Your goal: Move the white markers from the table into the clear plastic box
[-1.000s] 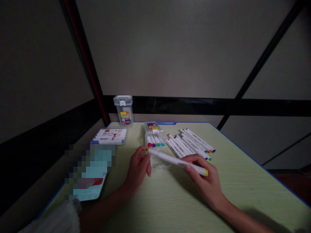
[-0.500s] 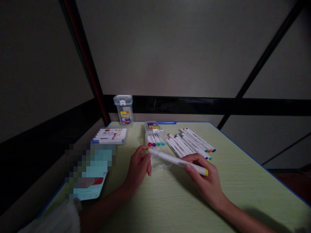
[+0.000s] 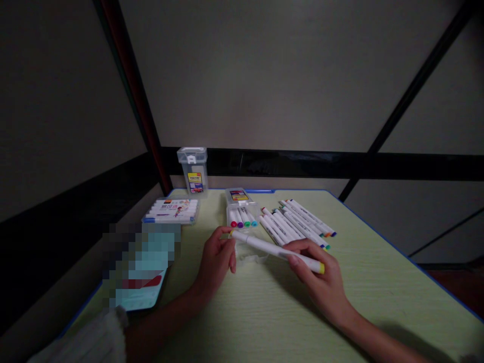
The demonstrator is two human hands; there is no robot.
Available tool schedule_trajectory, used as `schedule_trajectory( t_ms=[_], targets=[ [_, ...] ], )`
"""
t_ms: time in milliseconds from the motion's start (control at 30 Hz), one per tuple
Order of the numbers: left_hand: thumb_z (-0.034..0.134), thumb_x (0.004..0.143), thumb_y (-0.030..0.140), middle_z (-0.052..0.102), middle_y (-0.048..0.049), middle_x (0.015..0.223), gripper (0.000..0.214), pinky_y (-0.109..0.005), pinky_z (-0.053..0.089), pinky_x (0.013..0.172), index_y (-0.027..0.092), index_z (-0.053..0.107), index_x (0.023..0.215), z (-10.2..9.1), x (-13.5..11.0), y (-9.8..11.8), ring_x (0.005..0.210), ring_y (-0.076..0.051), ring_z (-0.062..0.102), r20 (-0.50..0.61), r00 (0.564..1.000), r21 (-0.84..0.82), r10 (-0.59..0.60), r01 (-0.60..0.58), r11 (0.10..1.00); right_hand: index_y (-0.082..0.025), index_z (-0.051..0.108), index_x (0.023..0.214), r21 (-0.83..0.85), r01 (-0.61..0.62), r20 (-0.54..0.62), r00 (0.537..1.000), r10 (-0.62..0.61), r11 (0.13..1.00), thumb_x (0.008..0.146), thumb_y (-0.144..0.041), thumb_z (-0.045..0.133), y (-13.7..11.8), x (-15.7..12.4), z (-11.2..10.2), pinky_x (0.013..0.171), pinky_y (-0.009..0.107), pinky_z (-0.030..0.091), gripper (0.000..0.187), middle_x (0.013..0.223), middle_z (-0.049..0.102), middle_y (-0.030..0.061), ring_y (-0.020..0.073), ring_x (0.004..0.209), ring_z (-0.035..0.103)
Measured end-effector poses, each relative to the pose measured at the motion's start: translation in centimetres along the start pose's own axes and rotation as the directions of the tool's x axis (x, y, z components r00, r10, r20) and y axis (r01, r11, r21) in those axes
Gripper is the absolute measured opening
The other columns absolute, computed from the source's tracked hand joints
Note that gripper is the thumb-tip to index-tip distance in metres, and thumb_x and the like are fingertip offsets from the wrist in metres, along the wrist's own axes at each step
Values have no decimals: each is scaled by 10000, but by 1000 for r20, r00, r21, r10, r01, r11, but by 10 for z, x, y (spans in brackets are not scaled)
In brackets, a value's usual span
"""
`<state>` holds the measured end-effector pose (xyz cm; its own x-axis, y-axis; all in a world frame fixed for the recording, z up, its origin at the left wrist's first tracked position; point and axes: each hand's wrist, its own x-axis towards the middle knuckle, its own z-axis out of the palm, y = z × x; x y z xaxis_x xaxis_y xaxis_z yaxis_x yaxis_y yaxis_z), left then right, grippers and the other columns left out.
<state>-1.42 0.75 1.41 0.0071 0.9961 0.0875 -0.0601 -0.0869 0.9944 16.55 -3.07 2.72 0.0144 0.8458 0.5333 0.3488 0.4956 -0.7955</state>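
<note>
A long white marker (image 3: pixel 273 250) with yellow ends is held level just above the pale green table (image 3: pixel 378 282). My right hand (image 3: pixel 321 280) grips it near its right yellow cap. My left hand (image 3: pixel 216 260) pinches its left tip. Right behind the marker lies a small clear plastic lid (image 3: pixel 247 258) on the table. An open clear case (image 3: pixel 241 210) with several coloured-cap markers lies just beyond my hands.
A row of several loose white markers (image 3: pixel 298 224) lies at the back right. A flat pack of markers (image 3: pixel 171 212) and an upright clear box (image 3: pixel 193 170) stand at the back left. A blurred object (image 3: pixel 141 264) covers the left edge.
</note>
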Motion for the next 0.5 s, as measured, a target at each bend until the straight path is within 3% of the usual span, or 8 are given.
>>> schedule_trajectory(
  t_ms=[500],
  targets=[
    [477,683,300,387,133,291,215,-151,257,299,170,448,851,0,-1,-1,257,-60,310,7,1000,-9,-1,1,1000,-173,613,714,12,-14,11,1000,14,1000,762,-258,559,1,-1,0,389,195,313,112,520,521,-29,90,442,426]
  ],
)
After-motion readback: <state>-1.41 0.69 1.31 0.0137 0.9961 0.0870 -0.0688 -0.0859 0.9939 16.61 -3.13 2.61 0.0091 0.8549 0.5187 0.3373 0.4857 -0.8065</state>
